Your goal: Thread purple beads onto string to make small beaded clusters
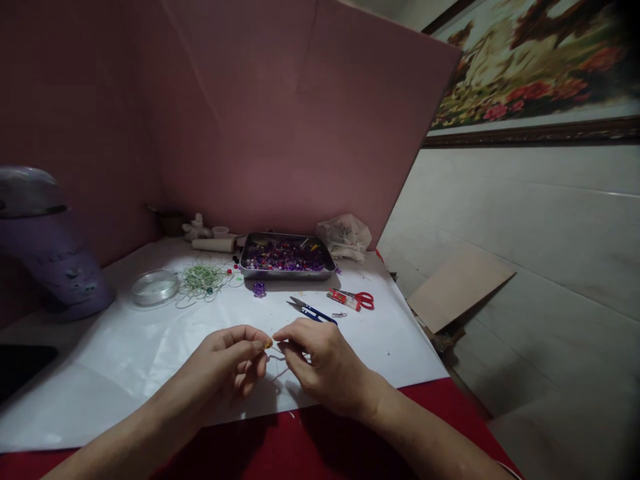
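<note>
My left hand (233,353) is closed, with thumb and index finger pinching a small yellow-orange bead (269,344). Close beside it, my right hand (323,360) is pinched around a thin pale thread (276,359) that runs by the bead and hangs between the hands. Blue-handled thread snips (313,311) lie just beyond my right hand, partly hidden by it. A purple beaded piece (259,289) rests on the white table cover (165,360) past my left fingertips. Whether the thread passes through the bead is too small to tell.
Behind stands a metal tray (287,275) of mostly purple beads. Red scissors (367,300) lie on the right; tangled green cord (203,280) and a clear round spool (155,288) on the left. A purple tumbler (55,253), a plastic bag (345,237) and a pink panel (280,120) border the table.
</note>
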Available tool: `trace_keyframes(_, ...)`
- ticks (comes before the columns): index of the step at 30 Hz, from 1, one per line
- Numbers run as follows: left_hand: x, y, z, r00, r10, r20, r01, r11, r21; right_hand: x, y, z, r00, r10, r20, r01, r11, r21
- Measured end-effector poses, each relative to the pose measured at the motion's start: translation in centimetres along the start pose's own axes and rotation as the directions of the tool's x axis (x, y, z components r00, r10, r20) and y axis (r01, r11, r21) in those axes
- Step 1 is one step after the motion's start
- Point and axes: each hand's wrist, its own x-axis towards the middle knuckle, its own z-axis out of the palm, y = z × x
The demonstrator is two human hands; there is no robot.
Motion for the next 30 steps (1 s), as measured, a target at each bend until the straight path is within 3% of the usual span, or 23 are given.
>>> trace_keyframes(7, 0.0, 0.0, 0.0, 0.999, -0.020, -0.024, 0.022, 0.999, 0.046, -0.1, -0.1, 0.0, 1.000, -0.016, 0.003, 0.016, 1.000, 0.010)
trace_keyframes(15, 0.8, -1.1, -1.1, 1.000, 0.009, 0.029, -0.013, 0.993, 0.119, -0.1, -0.6, -0.1, 1.000, 0.011, 0.016, -0.011, 0.999, 0.049)
trace_keyframes(22, 0.7, -1.0, -1.0, 0.999, 0.040, 0.000, -0.038, 0.966, 0.255, -0.1, -0.8, -0.1, 1.000, 0.006, 0.016, -0.007, 0.998, 0.058)
trace_keyframes(30, 0.6, -0.8, -0.9, 0.999, 0.005, 0.033, -0.011, 0.978, 0.206, 0.0, -0.7, 0.0, 1.000, 0.022, -0.010, -0.021, 0.995, 0.102)
